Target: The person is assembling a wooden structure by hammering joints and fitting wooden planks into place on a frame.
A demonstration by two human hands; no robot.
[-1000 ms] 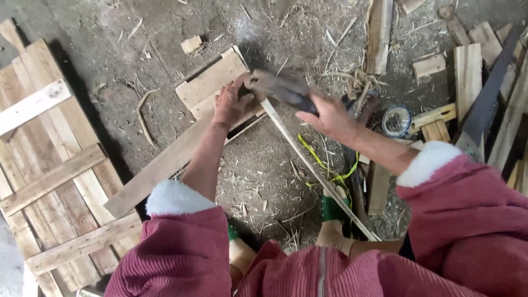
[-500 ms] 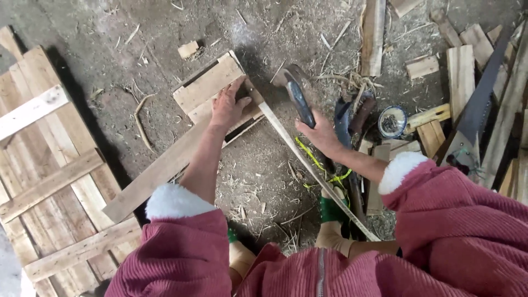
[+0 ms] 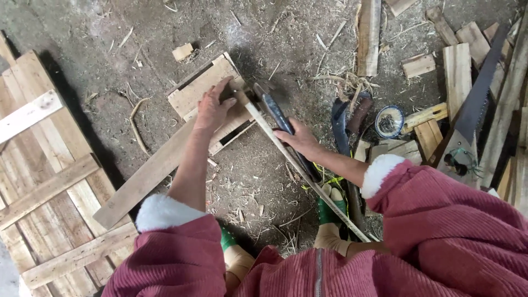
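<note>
My left hand presses flat on a small wooden frame of nailed boards lying on the dirt floor. My right hand grips the dark handle of a hammer. Its head is down by the frame's right edge, close to my left fingers. A thin wooden slat runs diagonally from the frame toward my feet, passing under my right hand. A long plank lies beneath the frame, slanting down to the left.
A wooden pallet lies at the left. A hand saw, a small round tin and several wood offcuts sit at the right. Dark tools rest near the tin. Wood chips litter the ground.
My right hand swung the hammer from raised down to the frame's edge. My left hand stayed on the frame.
</note>
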